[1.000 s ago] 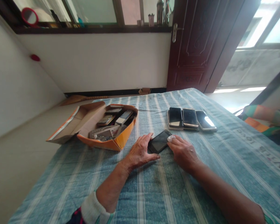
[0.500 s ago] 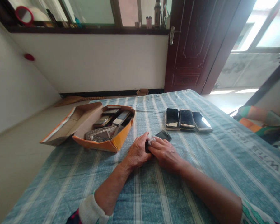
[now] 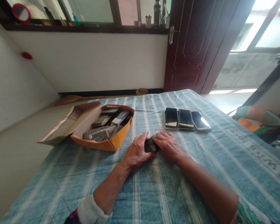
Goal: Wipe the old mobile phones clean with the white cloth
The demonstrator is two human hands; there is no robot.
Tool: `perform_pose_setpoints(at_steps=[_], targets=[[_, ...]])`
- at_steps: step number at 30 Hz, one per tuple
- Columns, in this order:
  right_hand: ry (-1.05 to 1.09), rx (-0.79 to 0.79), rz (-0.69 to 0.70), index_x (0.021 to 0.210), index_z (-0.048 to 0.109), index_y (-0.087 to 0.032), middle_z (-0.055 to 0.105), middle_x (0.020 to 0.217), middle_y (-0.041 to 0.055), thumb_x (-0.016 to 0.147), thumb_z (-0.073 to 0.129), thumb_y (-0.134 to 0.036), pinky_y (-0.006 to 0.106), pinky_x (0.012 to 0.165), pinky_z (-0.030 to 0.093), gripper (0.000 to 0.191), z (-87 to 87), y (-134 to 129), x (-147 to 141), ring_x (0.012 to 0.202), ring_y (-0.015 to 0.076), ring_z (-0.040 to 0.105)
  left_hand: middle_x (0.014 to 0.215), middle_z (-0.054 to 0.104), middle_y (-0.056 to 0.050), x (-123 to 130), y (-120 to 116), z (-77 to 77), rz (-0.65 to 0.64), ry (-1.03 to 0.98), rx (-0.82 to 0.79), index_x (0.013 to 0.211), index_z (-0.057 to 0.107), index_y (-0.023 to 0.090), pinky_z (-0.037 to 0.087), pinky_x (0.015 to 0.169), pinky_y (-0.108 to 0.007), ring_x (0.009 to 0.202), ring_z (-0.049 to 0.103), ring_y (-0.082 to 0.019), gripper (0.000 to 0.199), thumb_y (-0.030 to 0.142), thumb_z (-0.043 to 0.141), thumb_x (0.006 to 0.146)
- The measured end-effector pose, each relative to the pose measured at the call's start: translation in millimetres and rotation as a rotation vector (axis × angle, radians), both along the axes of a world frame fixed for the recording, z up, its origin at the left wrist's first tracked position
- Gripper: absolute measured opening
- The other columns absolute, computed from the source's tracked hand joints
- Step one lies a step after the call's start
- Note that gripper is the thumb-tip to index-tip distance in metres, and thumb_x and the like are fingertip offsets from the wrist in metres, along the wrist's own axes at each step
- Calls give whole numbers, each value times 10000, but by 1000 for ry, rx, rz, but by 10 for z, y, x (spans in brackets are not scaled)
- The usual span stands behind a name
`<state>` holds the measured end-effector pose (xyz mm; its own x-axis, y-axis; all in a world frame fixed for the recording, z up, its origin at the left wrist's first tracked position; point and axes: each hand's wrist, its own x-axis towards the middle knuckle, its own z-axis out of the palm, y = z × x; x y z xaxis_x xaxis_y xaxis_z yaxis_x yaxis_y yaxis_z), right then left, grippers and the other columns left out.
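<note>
My left hand (image 3: 138, 151) grips the near left end of a dark mobile phone (image 3: 151, 145) that lies low over the striped bedspread. Bunched under the fingers of my right hand (image 3: 169, 145) is a small white cloth or tissue (image 3: 156, 133), pressed on the phone's far right part. Those fingers hide that end of the phone. To the left stands an open orange cardboard box (image 3: 102, 144) with several old phones (image 3: 120, 117) inside. Beyond my right hand, phones lie in a row, among them a black one (image 3: 171, 117), a gold-rimmed one (image 3: 186, 118) and a white one (image 3: 201, 120).
A blue-and-white striped bedspread (image 3: 140, 193) covers the surface under my hands. Behind it are a white wall (image 3: 95, 62) and a dark red door (image 3: 189, 59). A colourful bundle (image 3: 252, 118) sits beyond the right edge.
My right hand has slid to the right along the phone with the white cloth, uncovering the middle of the phone. My left hand keeps its hold.
</note>
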<state>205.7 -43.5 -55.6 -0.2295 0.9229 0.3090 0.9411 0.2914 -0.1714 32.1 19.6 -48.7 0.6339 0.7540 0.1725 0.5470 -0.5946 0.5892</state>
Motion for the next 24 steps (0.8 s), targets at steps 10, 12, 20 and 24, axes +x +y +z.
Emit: perform_pose_setpoints(at_steps=[10,12,20,24], targets=[[130,-61,-237,1160,655,-207,640,1229,71,852,408,-37,333,915,374,429,-12,69,203,1218,227,476,1156,620,-99,5,-28,48,-1,0,-9,1353,455,150,442,986,-445,1083,568,-287,866,272,801,569],[188,-67,-256,1184,647,-199,632,1236,77,827,403,-23,322,947,376,467,-42,88,226,1203,221,488,1156,621,-99,7,-23,41,0,2,-6,1352,456,153,439,986,-445,1082,566,-286,867,273,805,568],[229,-75,-275,1186,644,-174,643,1178,90,785,412,-16,314,1009,358,490,-61,105,255,1219,229,453,1165,614,-95,14,-21,25,3,12,-2,1354,446,164,428,994,-449,1099,551,-285,851,261,796,584],[144,-99,-302,1116,662,-157,652,1117,106,816,412,-35,305,975,368,409,25,46,213,1149,237,475,1164,616,-98,12,-44,50,4,24,9,1343,458,175,436,981,-453,1092,552,-289,828,258,790,589]])
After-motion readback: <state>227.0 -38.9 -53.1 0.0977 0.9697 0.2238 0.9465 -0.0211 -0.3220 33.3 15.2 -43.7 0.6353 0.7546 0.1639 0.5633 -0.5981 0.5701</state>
